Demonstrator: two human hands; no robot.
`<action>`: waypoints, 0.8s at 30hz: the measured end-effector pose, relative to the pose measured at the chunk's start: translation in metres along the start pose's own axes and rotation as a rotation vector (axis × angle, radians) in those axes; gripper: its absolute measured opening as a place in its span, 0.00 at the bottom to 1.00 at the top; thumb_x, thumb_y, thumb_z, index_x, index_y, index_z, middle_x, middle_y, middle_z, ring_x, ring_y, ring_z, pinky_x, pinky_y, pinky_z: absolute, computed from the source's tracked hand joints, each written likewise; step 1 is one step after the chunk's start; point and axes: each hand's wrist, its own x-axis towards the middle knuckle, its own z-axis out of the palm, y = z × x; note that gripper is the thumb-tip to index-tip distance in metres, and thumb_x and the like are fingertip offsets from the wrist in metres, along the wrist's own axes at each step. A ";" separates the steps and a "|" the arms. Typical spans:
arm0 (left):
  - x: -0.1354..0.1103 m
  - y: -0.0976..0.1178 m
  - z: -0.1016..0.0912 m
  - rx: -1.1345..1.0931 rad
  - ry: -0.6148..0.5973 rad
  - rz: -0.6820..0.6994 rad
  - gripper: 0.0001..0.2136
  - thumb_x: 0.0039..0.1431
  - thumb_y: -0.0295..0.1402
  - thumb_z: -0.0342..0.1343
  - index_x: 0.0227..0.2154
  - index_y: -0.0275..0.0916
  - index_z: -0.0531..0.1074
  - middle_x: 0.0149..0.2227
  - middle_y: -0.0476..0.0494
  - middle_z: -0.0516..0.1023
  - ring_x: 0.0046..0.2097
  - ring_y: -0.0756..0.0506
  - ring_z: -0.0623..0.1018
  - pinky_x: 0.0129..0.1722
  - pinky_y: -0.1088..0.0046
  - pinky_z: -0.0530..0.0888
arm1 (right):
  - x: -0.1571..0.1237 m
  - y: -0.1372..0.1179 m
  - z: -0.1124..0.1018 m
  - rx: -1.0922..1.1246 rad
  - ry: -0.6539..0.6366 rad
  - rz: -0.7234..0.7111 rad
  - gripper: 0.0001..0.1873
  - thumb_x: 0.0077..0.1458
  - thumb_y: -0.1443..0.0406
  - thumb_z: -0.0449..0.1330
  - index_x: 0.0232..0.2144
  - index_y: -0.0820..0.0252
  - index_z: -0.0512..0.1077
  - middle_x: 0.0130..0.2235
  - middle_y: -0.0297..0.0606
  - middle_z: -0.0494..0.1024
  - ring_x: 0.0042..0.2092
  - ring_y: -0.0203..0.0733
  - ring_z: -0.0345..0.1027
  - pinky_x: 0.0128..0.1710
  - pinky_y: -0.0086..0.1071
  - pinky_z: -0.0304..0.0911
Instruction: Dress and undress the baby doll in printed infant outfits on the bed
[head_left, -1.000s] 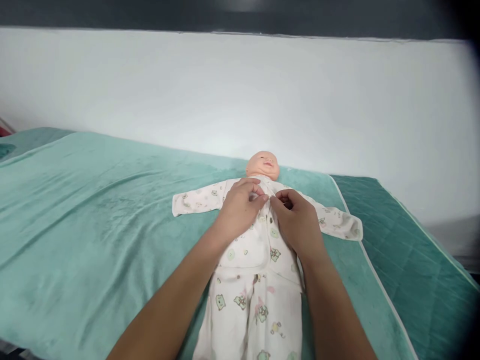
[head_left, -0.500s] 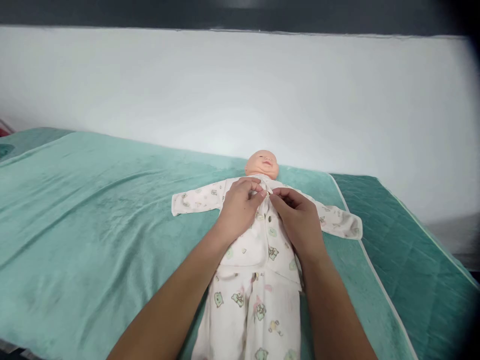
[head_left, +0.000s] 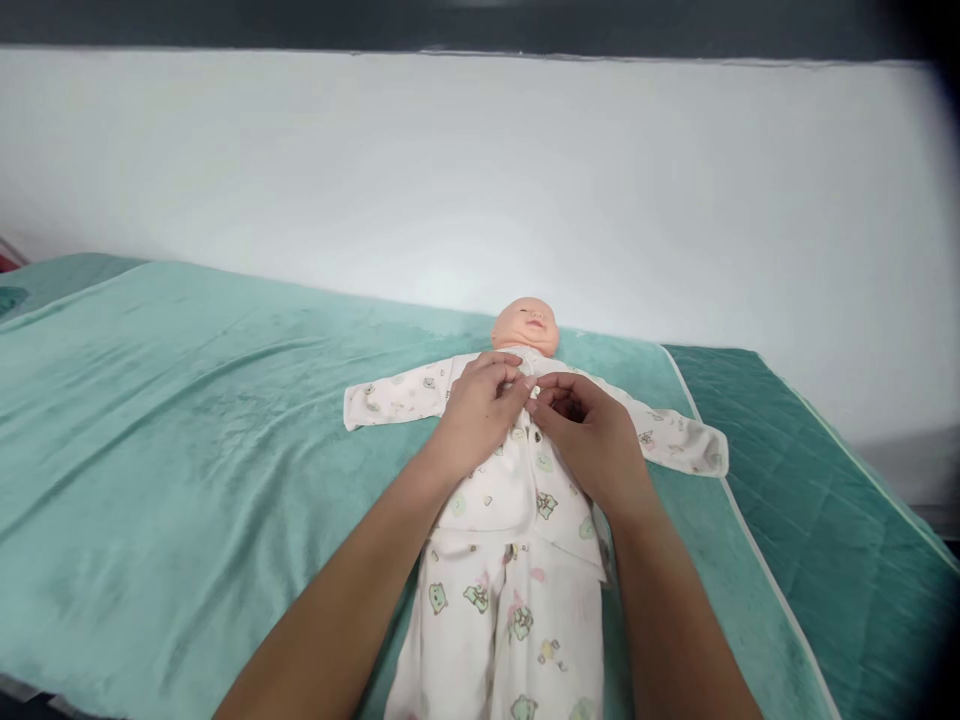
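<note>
A baby doll (head_left: 526,326) lies on its back on a teal blanket (head_left: 187,420), dressed in a white bear-print shirt (head_left: 502,480) and matching trousers (head_left: 510,630). Its sleeves spread out to both sides. My left hand (head_left: 480,410) and my right hand (head_left: 589,430) meet at the doll's upper chest, just under its chin. Both pinch the shirt's front edges where the buttons run. The fingertips of the two hands touch each other over the placket.
A darker quilted green mattress (head_left: 810,520) shows to the right of the blanket's white edge. A white wall (head_left: 480,180) runs behind the bed. The blanket stretches wide to the left of the doll.
Both hands have shifted slightly up the shirt front toward the collar, and the fingertips have closed together more tightly. The doll has not moved.
</note>
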 end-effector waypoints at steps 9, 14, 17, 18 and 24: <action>-0.001 0.001 -0.001 -0.078 -0.008 -0.105 0.07 0.61 0.34 0.54 0.29 0.42 0.75 0.57 0.48 0.71 0.57 0.43 0.72 0.52 0.66 0.70 | -0.003 -0.003 0.004 -0.178 0.005 -0.062 0.12 0.54 0.60 0.62 0.42 0.53 0.72 0.32 0.30 0.75 0.29 0.34 0.63 0.31 0.30 0.60; -0.003 0.000 -0.003 -0.142 -0.017 -0.144 0.06 0.60 0.36 0.54 0.40 0.45 0.72 0.57 0.48 0.71 0.48 0.45 0.76 0.41 0.69 0.73 | -0.009 -0.006 0.003 -0.327 -0.006 -0.131 0.17 0.58 0.58 0.57 0.49 0.53 0.67 0.36 0.32 0.74 0.32 0.37 0.65 0.33 0.32 0.61; -0.004 0.000 -0.004 -0.165 -0.032 -0.160 0.10 0.60 0.36 0.55 0.45 0.46 0.70 0.57 0.47 0.71 0.43 0.47 0.77 0.39 0.69 0.72 | -0.014 -0.012 0.001 -0.438 -0.017 -0.153 0.21 0.59 0.57 0.57 0.54 0.54 0.65 0.40 0.35 0.74 0.36 0.40 0.67 0.34 0.34 0.61; -0.004 0.000 -0.005 -0.166 -0.038 -0.159 0.11 0.60 0.35 0.55 0.45 0.46 0.71 0.57 0.47 0.71 0.43 0.47 0.77 0.39 0.69 0.72 | -0.015 -0.014 0.001 -0.466 -0.011 -0.162 0.21 0.59 0.57 0.57 0.53 0.54 0.66 0.41 0.36 0.74 0.37 0.41 0.67 0.35 0.34 0.61; -0.003 -0.005 -0.007 -0.226 -0.066 -0.094 0.11 0.58 0.32 0.56 0.44 0.45 0.71 0.57 0.46 0.71 0.51 0.45 0.75 0.47 0.69 0.72 | -0.014 -0.009 0.008 -0.442 0.074 -0.243 0.10 0.60 0.62 0.56 0.44 0.54 0.72 0.38 0.34 0.73 0.33 0.37 0.65 0.34 0.33 0.60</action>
